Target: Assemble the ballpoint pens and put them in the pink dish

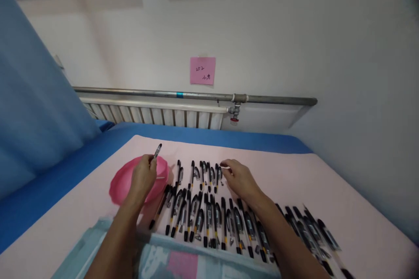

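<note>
My left hand (143, 177) is closed around a black pen barrel (157, 151), held tilted above a pink bowl (121, 184). My right hand (240, 178) rests on the pink cloth (327, 183) and pinches a thin white refill (224, 167) at its fingertips. Between and in front of my hands lie several black pens (209, 209) in rough rows, with small loose pen parts among them. More pens (310, 231) lie along my right forearm.
The pink cloth covers a blue table (65, 170) against a white wall. A radiator (153, 114) and metal pipe (196, 95) run behind it. A pink note (202, 70) sticks to the wall. A blue curtain (29, 96) hangs at left.
</note>
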Tool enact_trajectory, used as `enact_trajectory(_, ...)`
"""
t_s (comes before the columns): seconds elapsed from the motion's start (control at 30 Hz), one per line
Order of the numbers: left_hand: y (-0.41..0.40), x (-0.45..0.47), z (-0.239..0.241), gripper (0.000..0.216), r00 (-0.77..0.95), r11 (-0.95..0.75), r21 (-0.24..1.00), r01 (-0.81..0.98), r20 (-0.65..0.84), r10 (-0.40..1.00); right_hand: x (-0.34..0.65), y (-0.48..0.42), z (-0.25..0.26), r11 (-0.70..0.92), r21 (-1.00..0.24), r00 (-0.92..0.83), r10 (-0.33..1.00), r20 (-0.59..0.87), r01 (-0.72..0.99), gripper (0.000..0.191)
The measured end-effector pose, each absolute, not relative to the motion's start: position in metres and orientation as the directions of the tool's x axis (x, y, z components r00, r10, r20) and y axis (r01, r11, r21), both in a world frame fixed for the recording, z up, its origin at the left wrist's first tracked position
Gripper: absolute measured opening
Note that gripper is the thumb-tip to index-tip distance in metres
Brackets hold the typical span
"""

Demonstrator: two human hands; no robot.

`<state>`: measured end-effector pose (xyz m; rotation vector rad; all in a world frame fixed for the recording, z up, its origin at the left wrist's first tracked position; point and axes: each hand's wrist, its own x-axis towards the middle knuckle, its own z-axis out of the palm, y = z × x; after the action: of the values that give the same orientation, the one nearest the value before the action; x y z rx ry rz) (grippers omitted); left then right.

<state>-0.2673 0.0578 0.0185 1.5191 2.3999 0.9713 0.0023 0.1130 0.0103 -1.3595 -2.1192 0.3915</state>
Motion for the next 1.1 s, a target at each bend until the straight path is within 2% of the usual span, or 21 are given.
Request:
enact_trajectory(0.2, 0.056, -0.245, 0.025, 0.034, -0.401, 0.185, 0.592, 0.784, 0.256, 0.880, -0.008, 0.072, 0.057, 0.609, -0.500, -0.383, 0.786, 0.485, 0.616, 0.024)
enact_trajectory(0.33, 0.052, -0.236, 0.026, 0.033, -0.362, 0.105, 0.631, 0.768, 0.293, 0.885, -0.011, 0.027, 0.091, 0.667, -0.524, -0.448, 0.745, 0.494, 0.530, 0.024)
enact_trajectory(0.47, 0.046, -0.218, 0.028, 0.029, -0.304, -0.026, 0.721, 0.692, 0.323, 0.896, 0.010, 0.004, 0.087, 0.609, -0.588, -0.439, 0.792, 0.424, 0.533, 0.023)
enact_trajectory(0.63, 0.033, -0.161, 0.037, 0.029, -0.126, -0.180, 0.822, 0.541, 0.291, 0.948, 0.061, 0.012, 0.047, 0.414, -0.688, -0.222, 0.908, 0.354, 0.596, 0.016)
enact_trajectory(0.7, 0.026, -0.130, 0.040, 0.031, -0.026, -0.241, 0.839, 0.489, 0.290, 0.957, 0.077, 0.015, 0.036, 0.322, -0.796, -0.128, 0.945, 0.300, 0.512, 0.018)
enact_trajectory(0.8, 0.017, -0.084, 0.042, 0.028, 0.118, -0.323, 0.829, 0.456, 0.304, 0.945, 0.092, 0.014, 0.027, 0.229, -0.942, -0.016, 0.972, 0.233, 0.243, 0.030)
enact_trajectory(0.87, 0.013, -0.058, 0.041, 0.025, 0.190, -0.363, 0.814, 0.453, 0.310, 0.932, 0.096, 0.012, 0.026, 0.231, -0.972, 0.011, 0.973, 0.231, 0.037, 0.036)
enact_trajectory(0.93, 0.010, -0.036, 0.038, 0.024, 0.233, -0.396, 0.802, 0.447, 0.323, 0.917, 0.098, 0.010, 0.026, 0.237, -0.966, 0.037, 0.971, 0.235, -0.100, 0.036)
enact_trajectory(1.0, 0.007, -0.018, 0.034, 0.023, 0.247, -0.414, 0.798, 0.439, 0.335, 0.909, 0.101, 0.008, 0.027, 0.231, -0.961, 0.109, 0.970, 0.216, -0.153, 0.033)
enact_trajectory(1.1, 0.006, 0.000, 0.029, 0.021, 0.272, -0.397, 0.805, 0.441, 0.302, 0.914, 0.106, 0.007, 0.028, 0.209, -0.968, 0.231, 0.957, 0.173, -0.140, 0.031)
